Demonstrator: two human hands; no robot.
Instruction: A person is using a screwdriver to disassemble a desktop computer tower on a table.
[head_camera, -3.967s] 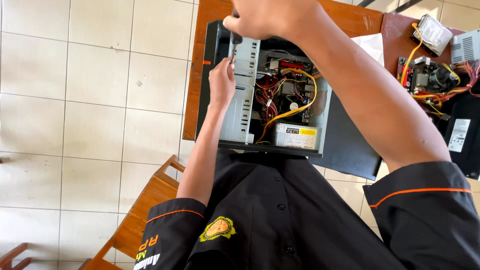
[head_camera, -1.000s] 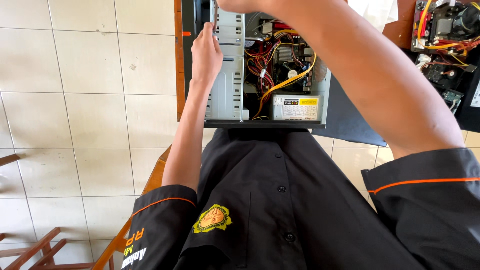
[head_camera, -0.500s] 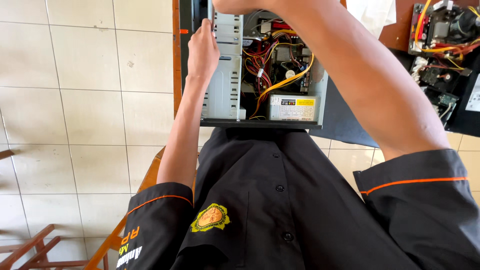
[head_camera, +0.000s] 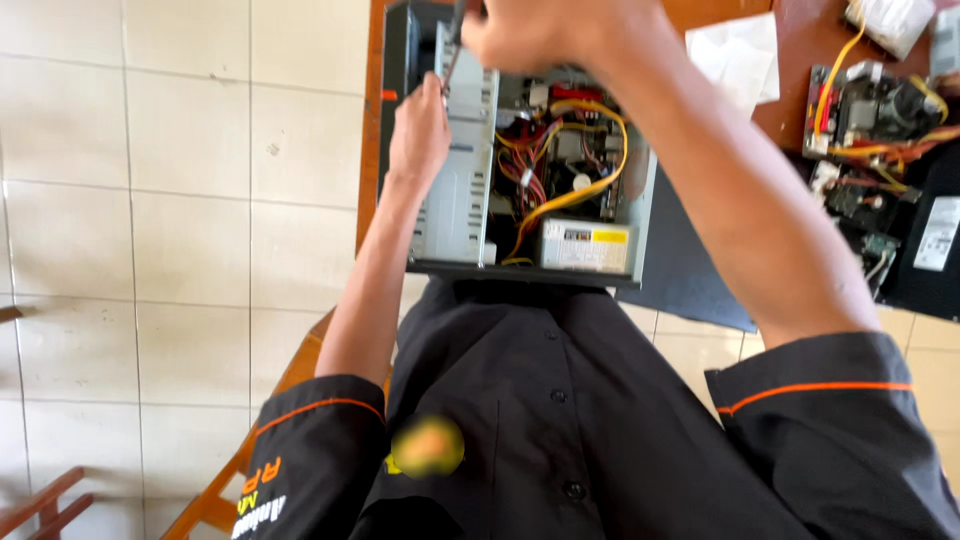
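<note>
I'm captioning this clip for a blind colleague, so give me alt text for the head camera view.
Seen from above, a person's right hand holds a screwdriver down to an open desktop computer case full of coloured cables, while the left hand steadies the metal drive bay. Loose computer parts lie on the wooden table to the right.

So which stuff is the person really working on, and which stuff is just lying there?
In use:
- open computer case
- screwdriver, gripped by the right hand
- left hand, resting on the case's metal drive cage

Just lying about:
- loose circuit boards and cables on the table to the right
- white paper
- dark side panel beside the case
- wooden chair
</note>
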